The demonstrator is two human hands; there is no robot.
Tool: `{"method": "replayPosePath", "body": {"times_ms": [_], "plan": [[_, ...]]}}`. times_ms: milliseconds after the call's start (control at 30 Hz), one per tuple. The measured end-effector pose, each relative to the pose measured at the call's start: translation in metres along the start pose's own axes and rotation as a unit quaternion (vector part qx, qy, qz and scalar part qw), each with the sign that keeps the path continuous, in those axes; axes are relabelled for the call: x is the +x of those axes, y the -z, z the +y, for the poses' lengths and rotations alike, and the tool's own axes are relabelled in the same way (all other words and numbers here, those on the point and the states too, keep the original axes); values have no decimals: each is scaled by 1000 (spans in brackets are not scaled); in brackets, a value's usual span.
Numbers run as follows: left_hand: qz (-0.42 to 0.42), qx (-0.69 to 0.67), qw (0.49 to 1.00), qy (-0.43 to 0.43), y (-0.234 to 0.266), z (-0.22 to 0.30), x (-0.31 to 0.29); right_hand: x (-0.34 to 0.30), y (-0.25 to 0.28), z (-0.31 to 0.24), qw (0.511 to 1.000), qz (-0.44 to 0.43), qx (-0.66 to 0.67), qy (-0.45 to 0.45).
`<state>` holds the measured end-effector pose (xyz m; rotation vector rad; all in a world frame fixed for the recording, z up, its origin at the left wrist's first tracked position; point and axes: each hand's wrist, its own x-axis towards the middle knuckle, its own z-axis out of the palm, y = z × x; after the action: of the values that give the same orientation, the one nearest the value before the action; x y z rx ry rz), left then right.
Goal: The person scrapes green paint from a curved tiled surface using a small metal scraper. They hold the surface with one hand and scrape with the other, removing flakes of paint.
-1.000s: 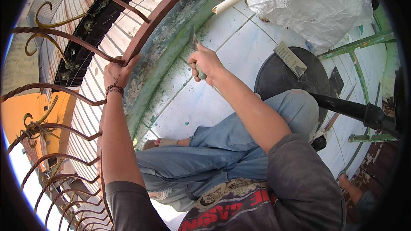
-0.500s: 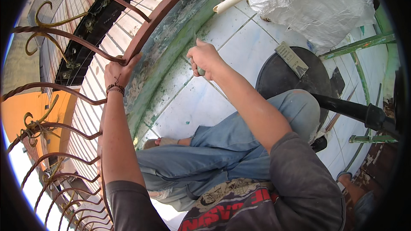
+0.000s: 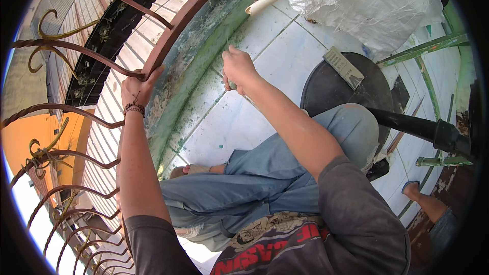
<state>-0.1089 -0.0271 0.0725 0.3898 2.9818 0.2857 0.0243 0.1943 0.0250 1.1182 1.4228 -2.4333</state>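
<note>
My left hand (image 3: 141,85) is closed round the reddish-brown metal rail (image 3: 162,53), where a twisted bar joins it. A beaded bracelet circles that wrist. In my right hand (image 3: 238,69) is a scraper, gripped in a fist. The rounded butt of the scraper handle (image 3: 233,85) sticks out below the fist, and its thin blade shows only faintly above. The fist is held over the edge of the white tiled floor, beside a low ledge (image 3: 201,56) with worn green paint. Green flakes lie along the foot of that ledge.
Right of my knee sit a round black seat (image 3: 326,89) with a flat greyish packet (image 3: 344,67) on it and a black pipe (image 3: 407,125). Beyond are a white woven sack (image 3: 361,5), a cream tube (image 3: 266,1) and a green-painted frame (image 3: 425,50). Another person's foot (image 3: 411,189) rests at right.
The other person's leg at the right has shifted, and more of it shows. My view has moved slightly. Both my hands keep their holds, nearly in place.
</note>
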Motion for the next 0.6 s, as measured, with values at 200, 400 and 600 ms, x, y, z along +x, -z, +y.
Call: {"method": "replayPosePath", "body": {"times_ms": [200,400,600], "plan": [[-10,-3,1000,3,0,1,3,18,13,4,999,5,23,-22],[-29,16,999,5,0,0,4,-19,-21,3,999,-42,-9,-29],[-19,7,1000,15,0,2,2,-40,-48,23,999,-46,17,16]]}}
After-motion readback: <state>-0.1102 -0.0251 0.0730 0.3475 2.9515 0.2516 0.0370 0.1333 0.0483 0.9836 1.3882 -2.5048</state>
